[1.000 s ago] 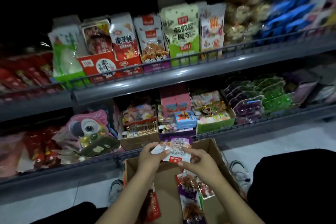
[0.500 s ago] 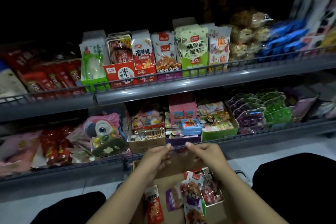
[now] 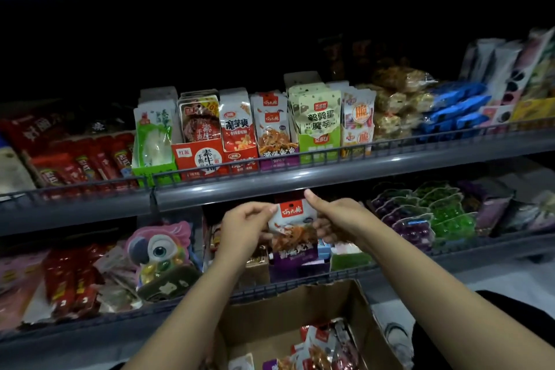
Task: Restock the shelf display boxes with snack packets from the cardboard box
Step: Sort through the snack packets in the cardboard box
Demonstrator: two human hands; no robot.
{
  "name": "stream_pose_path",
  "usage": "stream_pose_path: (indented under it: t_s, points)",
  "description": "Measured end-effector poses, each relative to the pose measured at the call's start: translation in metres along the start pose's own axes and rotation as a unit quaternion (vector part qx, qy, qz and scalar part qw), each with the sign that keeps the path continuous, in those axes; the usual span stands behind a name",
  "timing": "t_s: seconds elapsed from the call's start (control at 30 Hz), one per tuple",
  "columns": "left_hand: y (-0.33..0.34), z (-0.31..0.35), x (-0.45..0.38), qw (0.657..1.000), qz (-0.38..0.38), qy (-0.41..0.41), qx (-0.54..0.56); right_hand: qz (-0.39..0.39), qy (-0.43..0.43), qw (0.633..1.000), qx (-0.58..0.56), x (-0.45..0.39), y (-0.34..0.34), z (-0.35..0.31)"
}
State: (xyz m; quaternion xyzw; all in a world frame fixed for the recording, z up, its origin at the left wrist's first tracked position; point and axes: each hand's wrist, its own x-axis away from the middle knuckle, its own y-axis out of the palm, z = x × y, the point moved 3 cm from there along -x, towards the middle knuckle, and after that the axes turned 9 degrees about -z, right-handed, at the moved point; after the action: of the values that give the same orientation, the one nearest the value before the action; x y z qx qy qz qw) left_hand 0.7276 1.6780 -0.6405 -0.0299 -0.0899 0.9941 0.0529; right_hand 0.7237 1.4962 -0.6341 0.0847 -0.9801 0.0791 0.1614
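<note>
Both hands hold up a stack of snack packets (image 3: 292,227) with red tops and purple bottoms, just below the rail of the upper shelf. My left hand (image 3: 243,227) pinches the stack's left edge. My right hand (image 3: 338,216) grips its right side, thumb raised. The matching purple display box (image 3: 277,161) stands on the upper shelf among other display boxes, directly above the hands. The open cardboard box (image 3: 288,309) sits low in the middle, with more of the same packets (image 3: 318,348) lying inside it.
The grey upper shelf rail (image 3: 330,171) runs just above my hands. Red sausage packs (image 3: 78,165) lie left, blue packets (image 3: 450,111) right. The lower shelf holds a parrot candy pack (image 3: 156,249), small boxes and green and purple jelly packs (image 3: 432,213).
The view has tilted upward. My hands have risen from the cardboard box to just under the upper shelf rail, and they now hold a stack of packets upright between them.
</note>
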Motion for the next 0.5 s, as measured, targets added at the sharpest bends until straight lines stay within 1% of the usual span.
stream_pose_path:
  t_s: [0.13,0.2,0.33,0.5]
  points:
    - [-0.014,0.018,-0.017,0.998,0.046,0.034,0.039,-0.002,-0.103,0.987,0.122,-0.003,0.004,-0.033]
    - [-0.022,0.024,-0.023,0.995,0.062,0.042,0.064,0.002,-0.126,0.981,0.150,-0.009,0.008,-0.048]
    - [-0.038,0.040,-0.035,0.990,0.057,0.079,0.106,-0.003,-0.170,0.977,0.126,-0.025,0.018,-0.078]
    - [-0.048,0.042,-0.055,0.989,-0.015,0.066,0.131,0.014,-0.231,0.970,0.080,-0.047,0.027,-0.110]
